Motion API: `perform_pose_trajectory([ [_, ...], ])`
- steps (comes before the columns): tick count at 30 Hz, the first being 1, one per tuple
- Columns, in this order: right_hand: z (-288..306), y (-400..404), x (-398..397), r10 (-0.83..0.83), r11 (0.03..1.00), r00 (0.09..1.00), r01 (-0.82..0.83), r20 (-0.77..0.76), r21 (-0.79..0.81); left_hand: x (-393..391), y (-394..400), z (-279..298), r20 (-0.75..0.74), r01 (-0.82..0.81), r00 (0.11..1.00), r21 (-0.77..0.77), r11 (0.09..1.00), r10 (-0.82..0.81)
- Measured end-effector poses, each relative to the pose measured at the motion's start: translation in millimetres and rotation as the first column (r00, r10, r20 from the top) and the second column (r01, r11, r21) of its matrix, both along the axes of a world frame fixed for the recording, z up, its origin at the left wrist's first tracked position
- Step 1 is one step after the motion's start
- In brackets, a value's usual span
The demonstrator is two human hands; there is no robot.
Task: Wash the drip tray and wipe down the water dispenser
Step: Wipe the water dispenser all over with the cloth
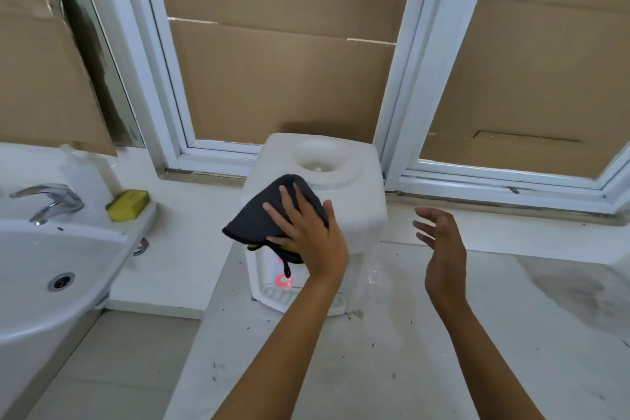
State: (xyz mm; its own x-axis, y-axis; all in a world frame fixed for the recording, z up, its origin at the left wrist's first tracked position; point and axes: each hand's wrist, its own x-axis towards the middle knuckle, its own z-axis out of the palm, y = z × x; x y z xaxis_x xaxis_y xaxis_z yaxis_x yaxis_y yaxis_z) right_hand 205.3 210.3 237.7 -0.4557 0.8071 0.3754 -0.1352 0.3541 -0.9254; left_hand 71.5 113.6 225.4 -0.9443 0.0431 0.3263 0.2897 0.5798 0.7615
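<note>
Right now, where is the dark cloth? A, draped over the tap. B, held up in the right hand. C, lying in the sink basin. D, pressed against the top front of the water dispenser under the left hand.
D: the left hand lies with spread fingers on the dark cloth against the water dispenser, while the right hand hovers open beside it, holding nothing.

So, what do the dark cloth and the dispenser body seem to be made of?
The dark cloth, pressed by the left hand, looks like soft microfibre or similar fabric: matte, with a stitched edge and limp folds. The water dispenser looks like white moulded plastic: smooth, with rounded corners and a faint sheen.
</note>
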Motion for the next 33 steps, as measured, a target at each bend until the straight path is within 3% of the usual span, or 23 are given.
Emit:
perform_pose_trajectory([
  [7,1,29,24,-0.012,0.999,1.0,0.011,-0.013,-0.034,50,38,-22,-0.22,0.011,0.97,-0.365,0.931,-0.098],
  [11,-1,42,36,-0.014,0.997,1.0,0.012,-0.028,-0.07,60,56,-38,-0.299,-0.034,0.945,-0.496,0.868,-0.133],
  [15,-7,52,45,-0.023,0.993,0.999,0.019,-0.03,-0.117,48,45,-67,-0.386,0.045,0.856,-0.607,0.793,-0.344],
  [18,-8,55,46,-0.015,0.992,0.999,0.01,-0.038,-0.126,41,29,-91,-0.351,0.105,0.806,-0.708,0.698,-0.477],
  [22,-9,56,44,0.0,0.989,0.999,-0.006,-0.043,-0.15,44,15,-111,-0.19,0.28,0.804,-0.716,0.639,-0.564],
  [25,-9,57,44,0.004,0.989,0.999,-0.01,-0.041,-0.15,42,9,-107,-0.122,0.399,0.789,-0.645,0.652,-0.603],
  [28,-11,60,43,0.005,0.989,0.999,-0.012,-0.048,-0.149,40,7,-86,-0.197,0.402,0.773,-0.582,0.707,-0.603],
  [33,-17,64,40,0.0,0.983,0.999,-0.01,-0.054,-0.182,31,22,-32,-0.392,0.218,0.747,-0.618,0.755,-0.537],
])
